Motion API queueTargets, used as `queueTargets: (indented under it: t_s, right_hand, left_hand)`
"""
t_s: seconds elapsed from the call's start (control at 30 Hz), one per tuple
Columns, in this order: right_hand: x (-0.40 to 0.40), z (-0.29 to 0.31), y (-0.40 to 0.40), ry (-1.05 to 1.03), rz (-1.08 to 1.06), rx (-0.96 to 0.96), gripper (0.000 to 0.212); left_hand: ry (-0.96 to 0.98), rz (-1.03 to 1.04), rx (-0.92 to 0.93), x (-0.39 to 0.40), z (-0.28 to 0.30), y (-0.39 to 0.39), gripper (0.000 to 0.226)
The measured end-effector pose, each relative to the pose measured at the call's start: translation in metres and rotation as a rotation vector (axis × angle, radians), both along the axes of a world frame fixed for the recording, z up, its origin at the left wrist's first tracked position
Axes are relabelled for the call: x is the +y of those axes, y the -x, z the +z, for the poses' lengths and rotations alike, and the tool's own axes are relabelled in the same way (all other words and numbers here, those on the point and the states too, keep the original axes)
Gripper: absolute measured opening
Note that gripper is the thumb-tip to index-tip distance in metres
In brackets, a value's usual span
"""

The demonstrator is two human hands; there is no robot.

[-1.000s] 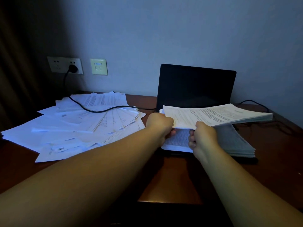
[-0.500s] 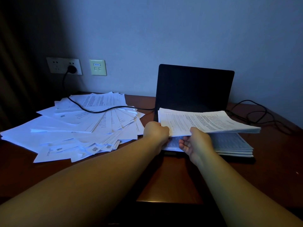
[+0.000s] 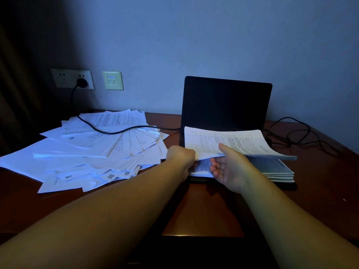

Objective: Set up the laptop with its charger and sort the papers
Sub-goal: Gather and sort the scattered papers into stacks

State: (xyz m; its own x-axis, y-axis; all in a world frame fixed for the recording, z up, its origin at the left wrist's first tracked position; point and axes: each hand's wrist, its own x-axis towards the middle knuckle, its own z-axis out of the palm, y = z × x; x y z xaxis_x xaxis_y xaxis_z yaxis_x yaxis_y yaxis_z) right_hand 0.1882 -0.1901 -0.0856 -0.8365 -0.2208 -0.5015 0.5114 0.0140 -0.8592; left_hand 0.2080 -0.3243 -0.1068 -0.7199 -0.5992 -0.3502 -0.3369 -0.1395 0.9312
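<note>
Right of centre in the frame, a lifted sheaf of papers [image 3: 229, 141] hangs just above the squared stack [image 3: 272, 168] lying on the open laptop [image 3: 226, 102], its long axis running left to right, its far right end sagging. Both hands hold its near left corner: the left hand [image 3: 180, 159] curls on the edge, and the right hand [image 3: 228, 167], palm up, pinches it with the thumb on top. Everything held stretches rightward from the grip, so the right hand is nearer its weight. Loose sheets [image 3: 93, 150] fan across the left of the desk [image 3: 202, 206], a charger cable [image 3: 108, 131] draped over them.
</note>
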Motion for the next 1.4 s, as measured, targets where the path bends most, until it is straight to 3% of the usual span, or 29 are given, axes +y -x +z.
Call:
queueTargets:
  t_s: [0.1, 0.17, 0.23, 0.3, 0.37, 0.43, 0.6, 0.83, 0.9, 1.03, 1.17, 1.4]
  right_hand:
    - [0.011, -0.001, -0.009, -0.113, 0.117, 0.012, 0.06]
    - [0.014, -0.006, -0.013, -0.426, 0.186, 0.307, 0.054]
    - [0.015, -0.012, -0.015, -0.717, 0.164, 0.765, 0.044]
    - [0.015, -0.013, -0.017, -0.836, 0.137, 1.089, 0.029]
    - [0.013, -0.015, -0.017, -0.958, 0.176, 1.259, 0.012]
    - [0.011, -0.022, -0.012, -1.103, 0.301, 1.349, 0.02]
    - [0.014, -0.032, -0.006, -1.058, 0.413, 1.269, 0.025]
    - [0.014, -0.041, -0.008, -1.124, 0.414, 1.32, 0.026]
    - [0.013, -0.042, -0.009, -1.143, 0.408, 1.314, 0.029]
    - [0.011, -0.047, -0.011, -1.157, 0.404, 1.307, 0.035]
    - [0.013, -0.05, -0.006, -1.17, 0.409, 1.305, 0.04]
    - [0.013, -0.051, -0.002, -1.198, 0.382, 1.312, 0.04]
  left_hand:
    - [-0.011, 0.003, -0.004, 0.0, 0.0, 0.0, 0.007]
    - [0.008, -0.006, -0.011, 0.001, 0.001, 0.0, 0.004]
    - [0.043, -0.012, -0.029, 0.002, 0.001, 0.0, 0.003]
    - [0.077, -0.014, -0.048, 0.002, 0.002, -0.001, 0.005]
    - [0.126, -0.036, -0.074, 0.002, 0.002, -0.001, 0.006]
    - [0.177, -0.06, -0.076, 0.002, 0.001, -0.001, 0.005]
    - [0.227, -0.122, -0.01, 0.001, 0.003, 0.0, 0.024]
    - [0.226, -0.149, -0.123, -0.011, 0.009, -0.013, 0.007]
    - [0.241, -0.167, -0.13, -0.013, 0.009, -0.016, 0.014]
    - [0.408, -0.221, -0.173, -0.015, 0.001, -0.017, 0.014]
    - [0.59, -0.246, -0.205, -0.017, -0.004, -0.015, 0.028]
    - [0.682, -0.256, -0.181, -0.017, -0.006, -0.016, 0.032]
